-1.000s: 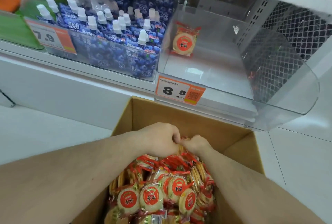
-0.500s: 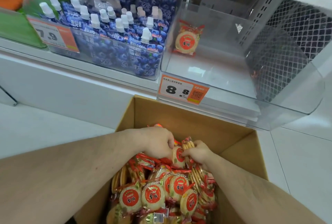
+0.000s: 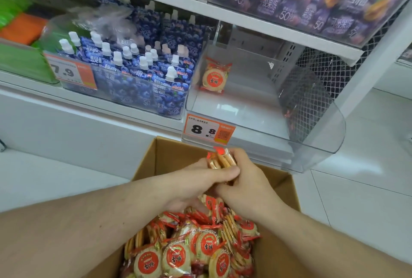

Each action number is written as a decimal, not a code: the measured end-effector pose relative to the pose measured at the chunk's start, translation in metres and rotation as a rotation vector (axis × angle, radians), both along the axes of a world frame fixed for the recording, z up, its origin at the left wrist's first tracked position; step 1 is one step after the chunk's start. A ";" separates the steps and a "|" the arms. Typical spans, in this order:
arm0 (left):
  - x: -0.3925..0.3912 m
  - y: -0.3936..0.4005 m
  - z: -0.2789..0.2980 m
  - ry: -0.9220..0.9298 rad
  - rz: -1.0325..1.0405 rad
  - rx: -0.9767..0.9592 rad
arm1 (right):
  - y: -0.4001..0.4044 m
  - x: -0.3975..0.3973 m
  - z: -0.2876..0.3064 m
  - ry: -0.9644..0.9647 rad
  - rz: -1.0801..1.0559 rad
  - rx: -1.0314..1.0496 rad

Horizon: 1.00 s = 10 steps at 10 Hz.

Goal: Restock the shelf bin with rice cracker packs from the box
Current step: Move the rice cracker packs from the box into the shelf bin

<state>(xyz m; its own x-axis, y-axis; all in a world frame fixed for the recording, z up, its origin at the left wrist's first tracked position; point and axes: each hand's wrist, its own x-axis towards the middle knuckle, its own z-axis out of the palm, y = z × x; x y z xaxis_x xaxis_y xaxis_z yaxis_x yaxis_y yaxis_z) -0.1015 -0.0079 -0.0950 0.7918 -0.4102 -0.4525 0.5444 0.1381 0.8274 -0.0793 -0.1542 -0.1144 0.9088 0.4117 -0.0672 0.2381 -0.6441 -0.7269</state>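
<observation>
Head view: both hands (image 3: 225, 179) clasp crinkly, round cracker packs (image 3: 221, 160).

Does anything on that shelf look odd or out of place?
Only that the clear bin above the 8.8 price tag is nearly bare: a single rice cracker pack sits at its back, leaning against the left wall. The neighbouring blueberry pouches fill theirs.

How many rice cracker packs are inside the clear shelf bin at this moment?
1. A single rice cracker pack stands at the back left of the clear shelf bin; the bin's see-through walls hide no others.
</observation>
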 end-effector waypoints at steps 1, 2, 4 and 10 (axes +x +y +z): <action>0.000 0.001 -0.006 -0.084 0.119 -0.219 | -0.008 -0.002 0.019 0.039 0.045 0.166; 0.004 0.013 -0.005 -0.092 0.078 -0.351 | -0.015 0.007 0.032 0.089 -0.065 0.493; 0.007 0.024 0.001 0.003 0.012 -0.385 | -0.024 0.016 0.038 0.160 -0.217 0.562; 0.009 0.018 -0.003 -0.218 0.161 -0.262 | -0.005 -0.003 0.031 0.165 -0.272 0.583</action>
